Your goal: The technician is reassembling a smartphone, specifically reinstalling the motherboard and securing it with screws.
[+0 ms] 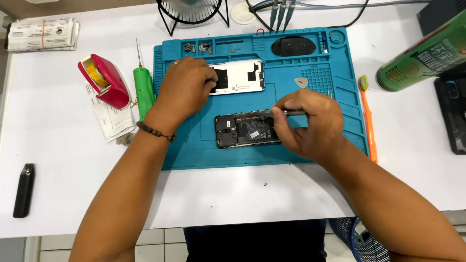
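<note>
An opened black phone [245, 130] lies on the blue repair mat [310, 148], its insides showing. My right hand [308, 123] grips a slim metal tool [291, 113] whose tip rests over the phone's upper edge. My left hand [187, 87] rests further back on the mat, its fingers touching the white phone back cover [242, 75]. A beaded bracelet circles my left wrist.
A grey pick [301, 82] lies on the mat. Small screws sit in the mat's top-left trays [196, 47]. A green screwdriver [142, 87] and red tape dispenser [104, 80] lie left, an orange brush [369, 121] and green spray can [422, 53] right. A black stick-shaped device [23, 190] lies far left.
</note>
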